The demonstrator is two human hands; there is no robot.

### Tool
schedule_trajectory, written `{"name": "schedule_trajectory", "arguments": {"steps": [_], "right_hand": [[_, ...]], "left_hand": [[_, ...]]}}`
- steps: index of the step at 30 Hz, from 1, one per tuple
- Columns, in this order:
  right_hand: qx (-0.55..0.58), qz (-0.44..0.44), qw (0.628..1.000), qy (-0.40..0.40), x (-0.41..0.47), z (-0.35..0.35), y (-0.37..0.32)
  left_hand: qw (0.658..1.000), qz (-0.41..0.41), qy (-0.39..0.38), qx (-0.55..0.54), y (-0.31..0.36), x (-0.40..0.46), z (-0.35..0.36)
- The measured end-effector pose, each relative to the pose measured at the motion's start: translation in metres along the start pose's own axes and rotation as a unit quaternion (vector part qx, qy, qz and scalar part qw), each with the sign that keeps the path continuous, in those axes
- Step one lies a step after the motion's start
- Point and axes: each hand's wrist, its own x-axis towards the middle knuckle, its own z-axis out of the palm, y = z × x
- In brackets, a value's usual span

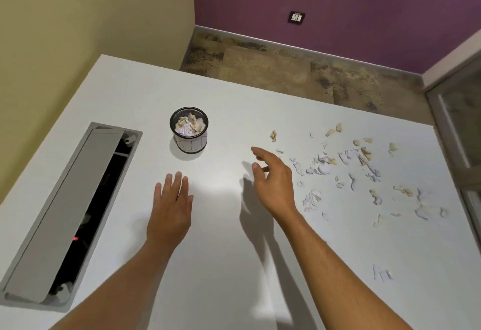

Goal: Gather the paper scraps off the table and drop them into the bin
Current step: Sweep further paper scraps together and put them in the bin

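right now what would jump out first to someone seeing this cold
The paper scraps strewn across the right side of the white table stand out first. Then the small black mesh bin at the table's middle, already holding scraps. The right hand hovers open between the two.

From my remote feed: 2 bare forearms reach forward, well apart. My left hand (170,206) lies palm-down, fingers straight and close together. My right hand (273,178) hangs raised and turned on edge, fingers loosely spread and slightly bent, holding nothing, thumb tucked beneath.
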Motion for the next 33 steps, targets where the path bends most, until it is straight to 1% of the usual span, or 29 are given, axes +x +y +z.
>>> {"name": "schedule_trajectory", "arguments": {"steps": [4,9,12,16,19,22,25,28,30,33], "right_hand": [[-0.011,0.058,0.998,0.021,-0.036,-0.034,0.040],[-0.037,0.105,0.993,0.050,-0.086,-0.076,0.088],[-0.063,0.125,0.988,0.068,-0.127,-0.100,0.115],[-0.083,0.159,0.980,0.090,-0.188,-0.129,0.149],[-0.106,0.180,0.975,0.078,-0.235,-0.148,0.172],[-0.147,0.173,0.967,0.114,-0.277,-0.162,0.193],[-0.185,0.208,0.951,0.136,-0.314,-0.170,0.213],[-0.209,0.257,0.937,0.113,-0.344,-0.174,0.233],[-0.235,0.280,0.927,0.077,-0.355,-0.175,0.245],[-0.282,0.284,0.916,0.015,-0.362,-0.174,0.256]], "left_hand": [[0.999,-0.023,-0.027,-0.001,0.014,0.000,-0.004],[0.994,0.021,-0.040,-0.103,0.067,-0.040,-0.009],[0.988,0.030,-0.072,-0.132,0.105,-0.075,-0.011],[0.986,0.061,-0.110,-0.108,0.142,-0.124,-0.005],[0.985,0.082,-0.123,-0.091,0.169,-0.157,0.002],[0.983,0.095,-0.132,-0.081,0.193,-0.180,0.011],[0.981,0.123,-0.140,-0.052,0.210,-0.197,0.020],[0.979,0.144,-0.141,-0.027,0.225,-0.210,0.033],[0.979,0.143,-0.142,-0.016,0.233,-0.218,0.045],[0.981,0.126,-0.144,-0.016,0.242,-0.228,0.059]]}}
